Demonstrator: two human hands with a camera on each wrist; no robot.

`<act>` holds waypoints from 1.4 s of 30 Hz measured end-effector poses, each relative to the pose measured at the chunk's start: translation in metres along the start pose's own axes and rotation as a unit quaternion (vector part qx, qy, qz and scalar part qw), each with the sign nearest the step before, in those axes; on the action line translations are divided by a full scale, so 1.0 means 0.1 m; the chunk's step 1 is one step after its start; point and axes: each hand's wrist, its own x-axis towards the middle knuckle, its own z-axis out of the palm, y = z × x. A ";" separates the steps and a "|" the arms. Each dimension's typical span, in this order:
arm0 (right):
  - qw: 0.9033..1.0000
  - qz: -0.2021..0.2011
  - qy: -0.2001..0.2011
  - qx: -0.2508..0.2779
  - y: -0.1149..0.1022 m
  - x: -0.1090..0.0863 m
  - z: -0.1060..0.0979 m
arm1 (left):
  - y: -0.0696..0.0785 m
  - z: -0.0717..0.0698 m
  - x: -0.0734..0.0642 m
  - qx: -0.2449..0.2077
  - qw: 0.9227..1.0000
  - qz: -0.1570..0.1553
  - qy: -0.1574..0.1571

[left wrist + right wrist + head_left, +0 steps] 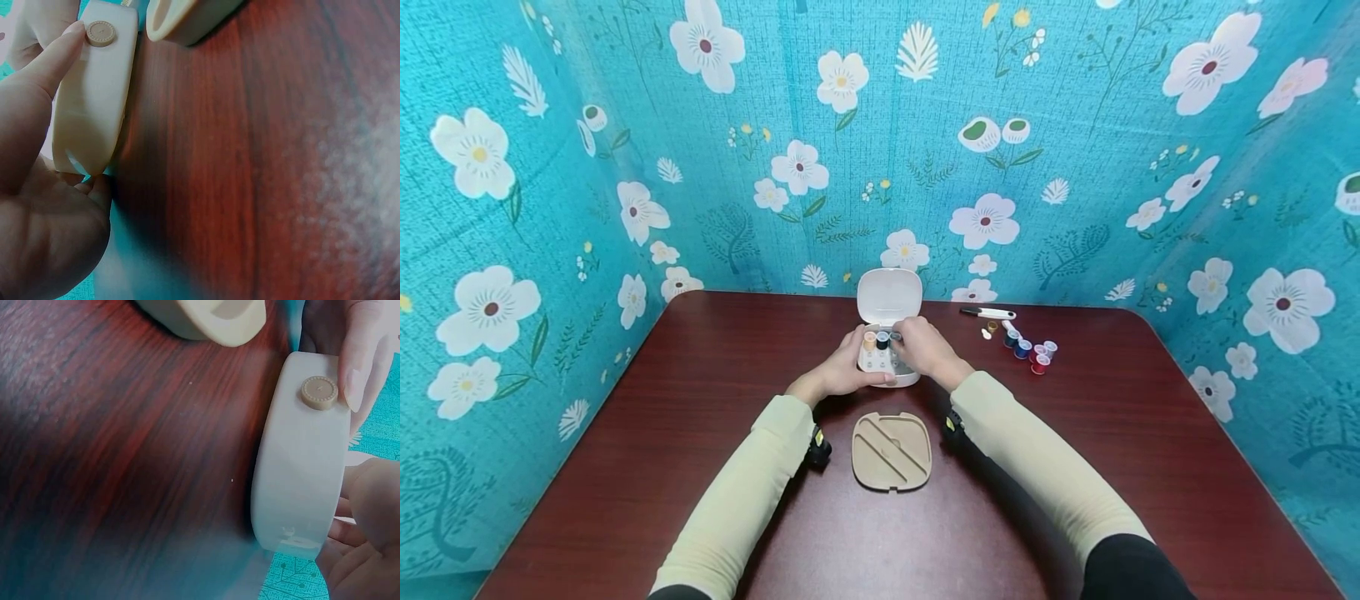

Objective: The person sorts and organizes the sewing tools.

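A white sewing box [910, 380] stands on the table, its lid [890, 294] raised at the back. Inside are a peach thread spool [869, 340] and a dark thread spool [883, 340], side by side in the back row, with small pegs in front. My left hand [841, 372] grips the box's left side, its thumb along the front by a round tan button [100, 33]. Over the box's back right, my right hand [925, 346] has curled fingers pinching a grey thread spool [896, 337], partly hidden by them. In the right wrist view its palm side shows behind the box front [300, 462].
A tan tray [891, 475] with diagonal slots lies in front of the box. To the right are several loose spools, including a blue spool [1022, 350] and a red spool [1040, 365], a black-and-white tool [992, 313] and small pieces. A floral curtain [880, 167] hangs behind.
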 end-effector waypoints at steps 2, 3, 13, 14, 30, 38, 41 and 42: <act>1.000 -0.003 -0.004 -0.004 0.00 -0.01 0.00 | 0.00 0.00 0.00 0.002 1.000 0.004 0.000; 1.000 -0.006 -0.006 -0.007 0.00 -0.01 0.00 | 0.00 0.00 0.00 0.002 1.000 0.005 0.000; 1.000 -0.013 -0.007 -0.016 -0.04 -0.09 -0.04 | 0.02 0.01 -0.02 0.005 1.000 0.001 -0.006; 1.000 -0.013 -0.006 -0.015 -0.04 -0.10 -0.05 | 0.02 0.01 -0.02 0.005 1.000 0.001 -0.007; 0.999 -0.044 0.015 -0.003 0.00 -0.21 -0.14 | 0.00 0.00 0.00 0.002 1.000 0.002 -0.007; 0.998 -0.052 0.026 0.000 0.00 -0.27 -0.18 | 0.01 -0.01 0.00 -0.004 1.000 -0.001 -0.009; 0.998 -0.054 0.026 0.002 0.00 -0.29 -0.21 | 0.02 -0.01 -0.01 -0.002 1.000 -0.002 -0.009; 0.998 -0.055 0.027 0.002 -0.01 -0.30 -0.21 | 0.02 0.00 -0.01 0.000 1.000 -0.001 -0.008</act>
